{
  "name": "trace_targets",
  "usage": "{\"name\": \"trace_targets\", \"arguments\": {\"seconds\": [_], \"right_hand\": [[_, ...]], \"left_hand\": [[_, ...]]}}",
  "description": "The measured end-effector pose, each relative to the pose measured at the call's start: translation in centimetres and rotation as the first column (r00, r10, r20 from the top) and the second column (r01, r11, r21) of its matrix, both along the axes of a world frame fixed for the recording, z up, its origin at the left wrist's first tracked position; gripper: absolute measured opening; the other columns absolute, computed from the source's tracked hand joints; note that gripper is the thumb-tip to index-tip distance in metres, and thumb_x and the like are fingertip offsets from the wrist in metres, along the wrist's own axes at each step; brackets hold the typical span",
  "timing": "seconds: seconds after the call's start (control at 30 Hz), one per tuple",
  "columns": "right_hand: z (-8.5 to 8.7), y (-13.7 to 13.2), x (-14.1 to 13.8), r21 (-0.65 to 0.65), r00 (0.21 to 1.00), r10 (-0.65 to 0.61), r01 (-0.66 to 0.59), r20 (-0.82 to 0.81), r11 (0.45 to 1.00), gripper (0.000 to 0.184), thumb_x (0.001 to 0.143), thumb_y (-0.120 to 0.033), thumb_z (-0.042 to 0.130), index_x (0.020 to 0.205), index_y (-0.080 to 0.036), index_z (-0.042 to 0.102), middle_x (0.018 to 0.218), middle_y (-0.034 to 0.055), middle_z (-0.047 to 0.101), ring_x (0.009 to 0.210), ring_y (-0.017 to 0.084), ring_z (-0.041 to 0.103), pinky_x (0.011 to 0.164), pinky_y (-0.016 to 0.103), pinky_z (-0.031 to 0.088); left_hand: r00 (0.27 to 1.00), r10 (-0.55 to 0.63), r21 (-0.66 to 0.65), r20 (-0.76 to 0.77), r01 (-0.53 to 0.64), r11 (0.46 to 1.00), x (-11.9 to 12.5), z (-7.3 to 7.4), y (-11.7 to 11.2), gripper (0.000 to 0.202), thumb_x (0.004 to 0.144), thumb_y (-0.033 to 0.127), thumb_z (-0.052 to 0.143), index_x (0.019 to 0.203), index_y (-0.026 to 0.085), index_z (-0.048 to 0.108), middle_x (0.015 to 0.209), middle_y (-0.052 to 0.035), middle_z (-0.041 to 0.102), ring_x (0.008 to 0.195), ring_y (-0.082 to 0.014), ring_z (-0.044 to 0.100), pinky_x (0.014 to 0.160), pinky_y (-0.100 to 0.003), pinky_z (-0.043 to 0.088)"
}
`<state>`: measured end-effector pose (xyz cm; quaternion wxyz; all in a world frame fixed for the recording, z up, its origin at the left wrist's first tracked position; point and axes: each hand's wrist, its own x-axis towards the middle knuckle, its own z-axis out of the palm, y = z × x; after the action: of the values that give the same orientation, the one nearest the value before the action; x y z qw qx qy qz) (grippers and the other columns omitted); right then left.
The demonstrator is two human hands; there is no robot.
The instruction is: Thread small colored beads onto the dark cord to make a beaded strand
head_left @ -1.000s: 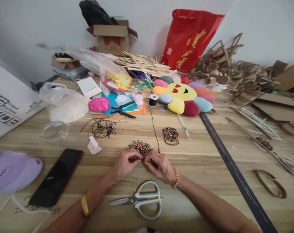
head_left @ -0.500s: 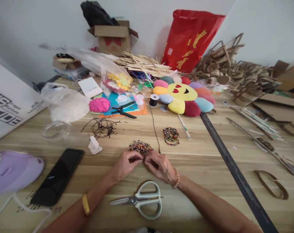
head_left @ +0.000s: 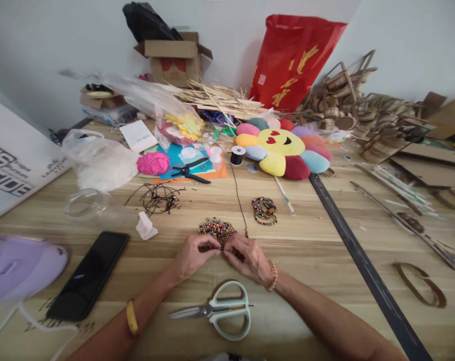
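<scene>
A pile of small multicoloured beads [head_left: 216,228] lies on the wooden table, just beyond my fingertips. My left hand [head_left: 197,254] is closed in a pinch at the near edge of the pile; whatever sits between its fingertips is too small to make out. Almost touching it, my right hand [head_left: 249,255] pinches a thin black cord [head_left: 238,193], whose end is hidden by the fingers. A few beads are threaded on this cord beside the right knuckles. The cord runs back to a black spool [head_left: 237,156]. Scissors [head_left: 227,312] with pale handles lie below my hands.
Coiled beaded strands [head_left: 265,210] lie right of the pile. Black cord scraps [head_left: 161,198], crumpled paper [head_left: 146,226] and a phone [head_left: 89,275] are to the left. Pliers [head_left: 191,171], pink yarn [head_left: 153,163] and a flower cushion [head_left: 282,145] stand behind. A dark strip [head_left: 357,250] crosses the right side.
Both hands stay pinched together at the bead pile with hardly any movement. The whole view has shifted very slightly.
</scene>
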<state>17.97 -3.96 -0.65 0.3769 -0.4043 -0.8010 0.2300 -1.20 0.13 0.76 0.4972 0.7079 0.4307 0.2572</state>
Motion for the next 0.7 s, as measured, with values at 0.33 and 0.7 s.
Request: {"name": "trace_targets", "arguments": {"seconds": [0.33, 0.7], "right_hand": [[0.03, -0.03, -0.04, -0.012, 1.000, 0.007, -0.007, 0.005, 1.000, 0.011, 0.090, -0.017, 0.047, 0.082, -0.018, 0.055, 0.073, 0.0032, 0.056, 0.064, 0.013, 0.051, 0.057, 0.023, 0.041], [0.28, 0.07, -0.15, 0.014, 1.000, 0.022, -0.022, -0.011, 1.000, 0.011, 0.090, -0.017, 0.047, 0.082, -0.018, 0.055, 0.073, 0.0040, 0.058, 0.064, 0.014, 0.053, 0.057, 0.023, 0.043]], "left_hand": [[1.000, -0.020, 0.010, 0.003, 0.020, 1.000, -0.02, -0.13, 0.00, 0.005, 0.070, 0.018, 0.067, 0.070, 0.014, 0.069, 0.069, -0.0032, 0.071, 0.064, -0.0146, 0.062, 0.062, -0.023, 0.048], [0.999, -0.039, 0.031, -0.004, 0.039, 0.999, 0.03, -0.22, -0.03, 0.004, 0.070, 0.018, 0.066, 0.071, 0.014, 0.069, 0.069, -0.0026, 0.071, 0.063, -0.0138, 0.061, 0.061, -0.022, 0.047]]}}
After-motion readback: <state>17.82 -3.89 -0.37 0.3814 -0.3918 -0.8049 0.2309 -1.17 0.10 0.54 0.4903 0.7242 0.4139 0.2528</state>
